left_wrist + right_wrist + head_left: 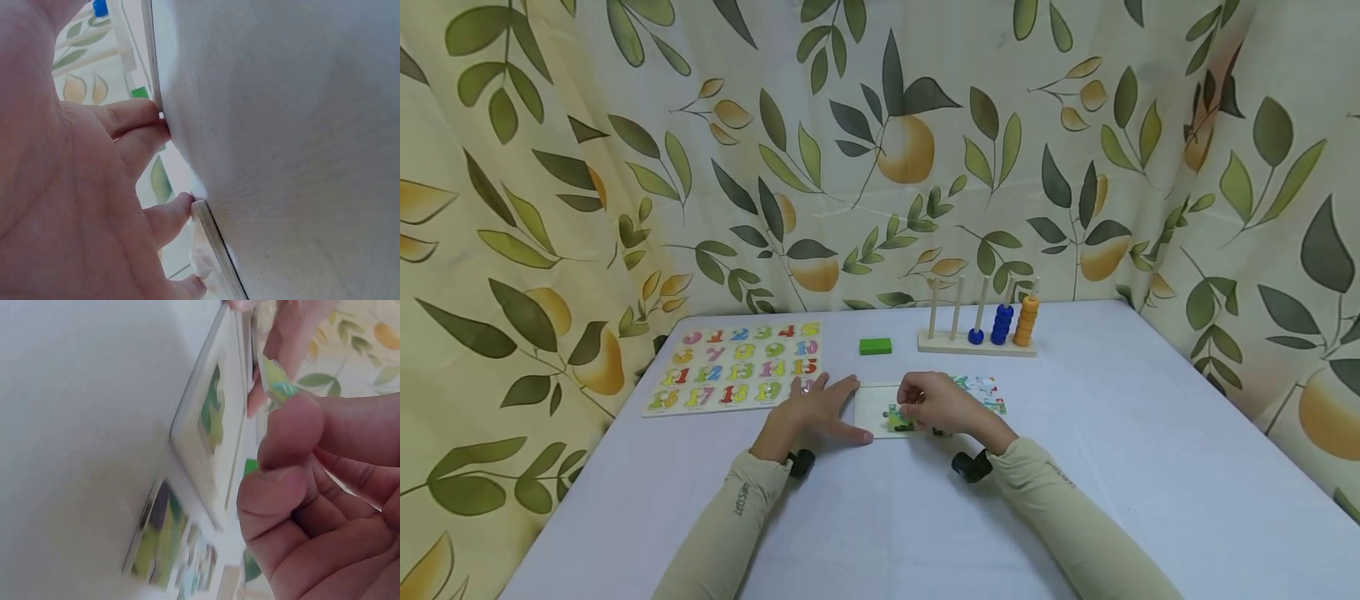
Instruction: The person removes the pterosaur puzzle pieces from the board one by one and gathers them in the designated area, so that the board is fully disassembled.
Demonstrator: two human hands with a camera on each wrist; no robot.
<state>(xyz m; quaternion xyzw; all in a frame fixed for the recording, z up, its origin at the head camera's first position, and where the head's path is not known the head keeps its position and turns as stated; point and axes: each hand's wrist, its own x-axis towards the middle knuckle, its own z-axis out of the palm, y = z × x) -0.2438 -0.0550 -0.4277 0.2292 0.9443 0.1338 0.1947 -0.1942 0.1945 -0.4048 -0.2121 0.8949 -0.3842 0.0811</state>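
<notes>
My right hand (936, 400) pinches a small green jigsaw piece (275, 380) between thumb and index finger, above a white puzzle tray (871, 404). Lying on the tray is another green jigsaw piece (213, 412). My left hand (820, 410) is spread out at the tray's left side, its thumb by the near left corner. Its other fingertips reach between the tray and the number board (730, 367); in the left wrist view fingertips (164, 128) stand right at the tray's edge (152, 62). More picture pieces (983, 390) lie just right of the tray, partly hidden behind my right hand.
A green block (876, 346) lies behind the tray. At the back right stands a wooden counting rack (943, 342) with pegs, bearing blue beads (1002, 325) and orange beads (1026, 321). A leaf-patterned curtain (880, 208) hangs behind the white table (887, 517).
</notes>
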